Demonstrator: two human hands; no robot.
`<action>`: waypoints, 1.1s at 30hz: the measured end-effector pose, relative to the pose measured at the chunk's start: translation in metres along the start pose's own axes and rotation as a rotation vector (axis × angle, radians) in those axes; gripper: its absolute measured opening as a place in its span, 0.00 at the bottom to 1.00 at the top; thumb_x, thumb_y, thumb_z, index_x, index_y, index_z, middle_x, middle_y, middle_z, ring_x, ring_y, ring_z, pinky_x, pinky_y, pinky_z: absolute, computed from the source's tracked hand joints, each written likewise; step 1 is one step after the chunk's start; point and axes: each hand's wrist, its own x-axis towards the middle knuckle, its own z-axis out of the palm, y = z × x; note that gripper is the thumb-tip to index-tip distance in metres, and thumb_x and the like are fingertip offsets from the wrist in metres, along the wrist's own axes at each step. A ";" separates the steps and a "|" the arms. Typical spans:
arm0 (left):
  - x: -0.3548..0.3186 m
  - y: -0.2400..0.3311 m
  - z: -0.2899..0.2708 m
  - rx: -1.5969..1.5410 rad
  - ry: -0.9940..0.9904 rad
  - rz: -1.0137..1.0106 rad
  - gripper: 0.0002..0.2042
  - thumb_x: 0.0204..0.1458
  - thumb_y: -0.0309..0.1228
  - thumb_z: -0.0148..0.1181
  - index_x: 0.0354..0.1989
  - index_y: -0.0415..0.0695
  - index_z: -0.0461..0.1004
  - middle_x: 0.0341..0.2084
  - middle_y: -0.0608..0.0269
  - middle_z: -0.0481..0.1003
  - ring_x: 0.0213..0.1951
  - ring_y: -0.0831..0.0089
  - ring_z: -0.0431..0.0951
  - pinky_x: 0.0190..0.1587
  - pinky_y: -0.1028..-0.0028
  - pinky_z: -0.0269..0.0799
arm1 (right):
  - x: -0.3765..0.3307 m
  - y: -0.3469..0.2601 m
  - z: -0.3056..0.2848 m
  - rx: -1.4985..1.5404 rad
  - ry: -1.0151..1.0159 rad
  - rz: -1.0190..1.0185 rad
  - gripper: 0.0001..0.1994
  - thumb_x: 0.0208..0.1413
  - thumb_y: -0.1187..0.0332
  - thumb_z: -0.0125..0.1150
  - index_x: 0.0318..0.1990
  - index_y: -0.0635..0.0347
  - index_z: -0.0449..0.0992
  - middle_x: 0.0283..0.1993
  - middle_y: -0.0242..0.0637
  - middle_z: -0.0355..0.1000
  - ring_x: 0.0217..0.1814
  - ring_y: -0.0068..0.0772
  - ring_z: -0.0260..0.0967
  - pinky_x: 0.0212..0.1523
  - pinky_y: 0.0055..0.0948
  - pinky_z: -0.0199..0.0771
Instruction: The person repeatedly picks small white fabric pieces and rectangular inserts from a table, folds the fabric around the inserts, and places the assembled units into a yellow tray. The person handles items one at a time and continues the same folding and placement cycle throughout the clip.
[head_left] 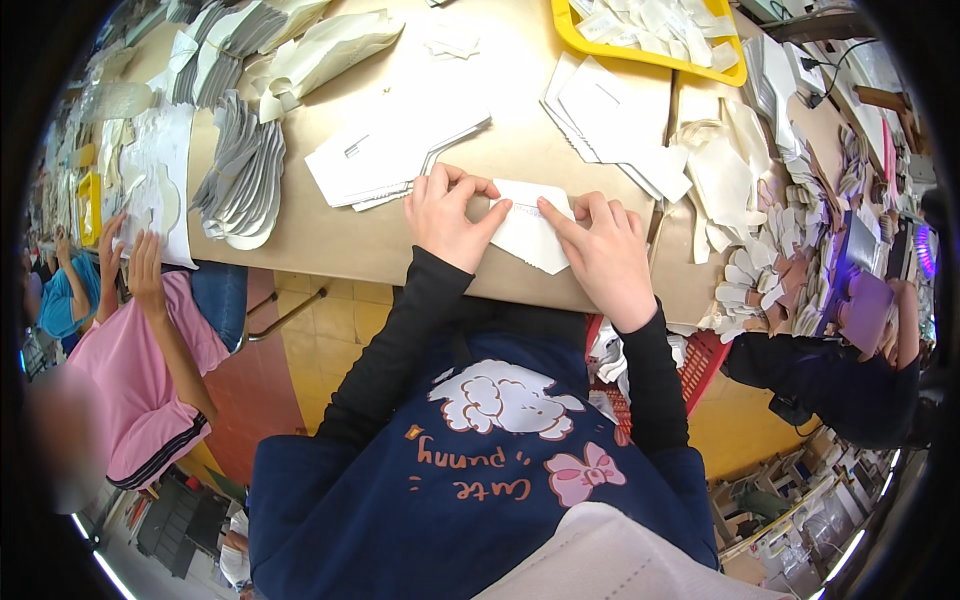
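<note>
A small white cut piece (528, 240) of flat sheet material lies at the near edge of the table, its far edge apparently folded over. My left hand (446, 213) pinches its far left corner between thumb and forefinger. On the right side, my right hand (602, 243) presses thumb and forefinger onto the same piece, the other fingers curled. Just beyond my left hand rests a stack of white cut pieces (385, 160) with dark edges. Another fanned stack of white pieces (605, 115) lies beyond my right hand. Whether the held material is leather or fabric, I cannot tell.
A yellow tray (735, 70) full of small white pieces stands at the far right. Grey-white stacked pieces (240, 185) lie on the left; cream pieces (725, 170) lie on the right. Below the table is a red basket (703, 365). Co-workers sit on both sides.
</note>
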 end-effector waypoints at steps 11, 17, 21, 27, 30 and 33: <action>0.000 0.001 0.000 -0.012 0.019 -0.002 0.07 0.42 0.37 0.73 0.26 0.53 0.80 0.34 0.71 0.67 0.42 0.67 0.67 0.50 0.65 0.58 | -0.019 -0.005 -0.002 -0.078 0.007 -0.056 0.23 0.52 0.69 0.65 0.58 0.46 0.78 0.40 0.35 0.65 0.44 0.36 0.65 0.47 0.36 0.64; 0.000 -0.012 0.004 -0.029 0.064 0.079 0.08 0.40 0.38 0.73 0.25 0.53 0.81 0.32 0.67 0.70 0.41 0.62 0.69 0.48 0.64 0.61 | -0.020 -0.018 0.006 0.011 -0.027 -0.099 0.28 0.50 0.61 0.68 0.62 0.45 0.73 0.42 0.37 0.66 0.44 0.40 0.65 0.46 0.38 0.66; 0.010 -0.028 -0.002 -0.098 -0.048 0.163 0.08 0.38 0.34 0.73 0.27 0.49 0.82 0.31 0.61 0.71 0.38 0.57 0.72 0.43 0.60 0.66 | -0.015 -0.033 0.023 -0.080 0.057 -0.088 0.34 0.48 0.52 0.68 0.65 0.42 0.68 0.43 0.37 0.67 0.44 0.40 0.66 0.45 0.39 0.67; 0.021 -0.043 -0.008 -0.193 -0.200 0.177 0.13 0.41 0.29 0.72 0.38 0.48 0.81 0.31 0.64 0.72 0.38 0.63 0.72 0.44 0.64 0.66 | 0.008 -0.045 0.050 -0.082 0.179 0.093 0.35 0.50 0.45 0.65 0.66 0.44 0.68 0.42 0.35 0.68 0.46 0.35 0.66 0.44 0.36 0.65; 0.018 -0.044 -0.008 -0.166 -0.221 0.127 0.20 0.40 0.28 0.72 0.45 0.48 0.79 0.32 0.64 0.70 0.37 0.65 0.70 0.43 0.65 0.66 | 0.010 -0.048 0.055 -0.069 0.201 0.157 0.35 0.49 0.46 0.66 0.65 0.47 0.69 0.43 0.34 0.69 0.47 0.34 0.66 0.46 0.35 0.64; 0.016 -0.042 -0.006 -0.128 -0.182 0.136 0.23 0.39 0.27 0.71 0.49 0.48 0.77 0.32 0.65 0.70 0.37 0.65 0.69 0.43 0.66 0.66 | 0.004 -0.046 0.055 -0.078 0.216 0.180 0.35 0.50 0.46 0.66 0.65 0.50 0.69 0.43 0.32 0.69 0.48 0.32 0.66 0.48 0.33 0.64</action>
